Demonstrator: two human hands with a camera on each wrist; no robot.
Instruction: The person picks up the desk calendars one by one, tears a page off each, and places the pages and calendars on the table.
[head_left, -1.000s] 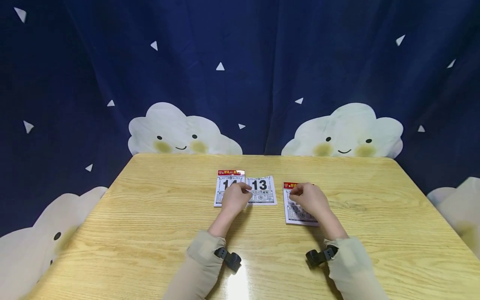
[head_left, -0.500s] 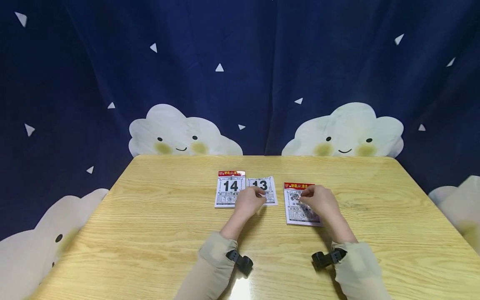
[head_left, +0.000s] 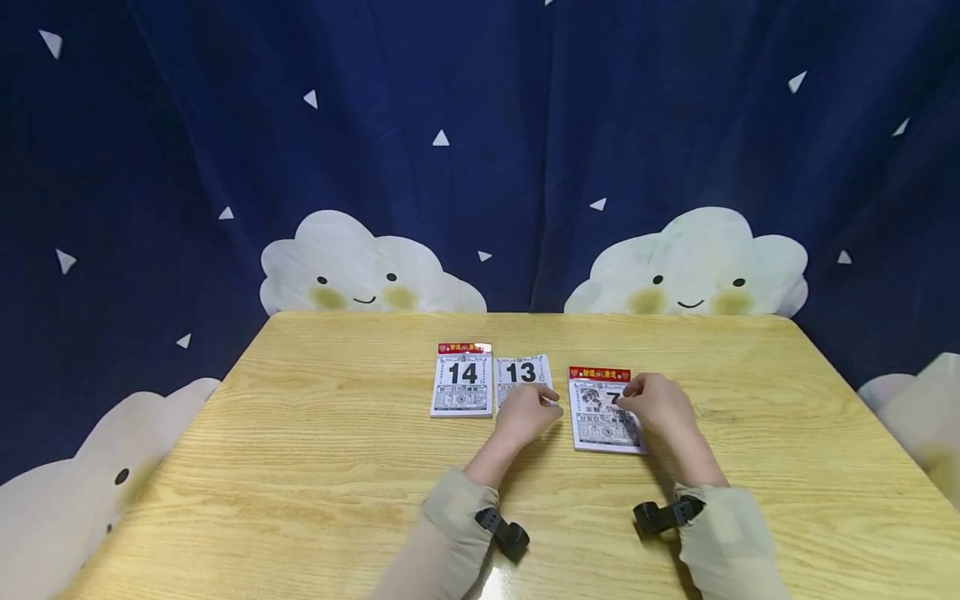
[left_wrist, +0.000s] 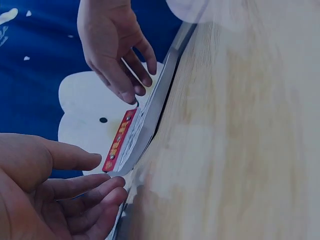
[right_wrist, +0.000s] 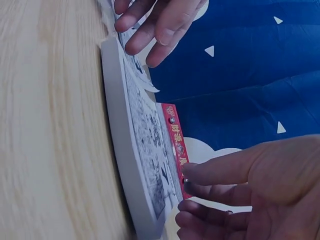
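Observation:
My left hand [head_left: 527, 412] hovers over the lower part of a loose calendar sheet [head_left: 519, 372] printed 13. In the left wrist view its thumb and fingers [left_wrist: 82, 200] are apart with nothing between them. My right hand [head_left: 662, 404] is at the right edge of a thick tear-off calendar pad [head_left: 596, 427] with a red header, and covers part of its 7. The right wrist view shows the loosely bent fingers [right_wrist: 210, 217] holding nothing; I cannot tell whether they touch the pad. A second calendar pad [head_left: 462, 385], showing 14, lies left of the sheet.
Everything lies on a light wooden table [head_left: 315, 450]. Behind it hangs a dark blue curtain [head_left: 480, 167] with white triangles and smiling clouds. A black wrist camera [head_left: 504, 533] is strapped on the left sleeve, another camera [head_left: 667, 515] on the right.
My left hand has moved right, from the 14 pad across to the 13 sheet, uncovering the 14. My right hand has shifted right, uncovering more of the right pad's top page.

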